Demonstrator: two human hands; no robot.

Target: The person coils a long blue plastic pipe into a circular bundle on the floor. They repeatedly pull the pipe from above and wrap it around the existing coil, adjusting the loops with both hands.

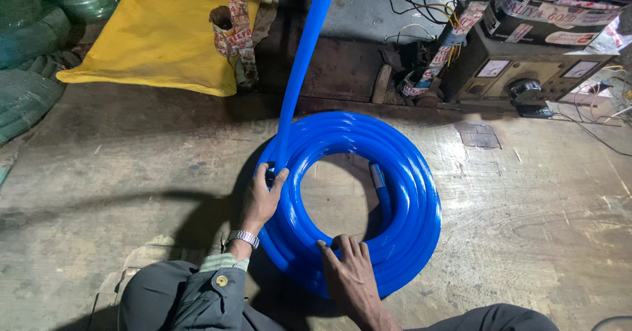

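A coil of glossy blue hose [408, 193] lies flat on the concrete floor in front of me. One free length of the hose [303, 61] rises from the coil's left side up and out of the top of the view. My left hand [262, 199], with a metal watch on the wrist, grips the coil's left rim where that length leaves it. My right hand [349, 275] rests flat on the coil's near rim, fingers spread. A short silvery piece [376, 175] shows inside the ring.
A yellow sheet [164, 34] lies at the back left beside green bundles [26, 48]. A dark machine with dials and wires [526, 74] stands at the back right. My knees [178, 298] are at the bottom edge.
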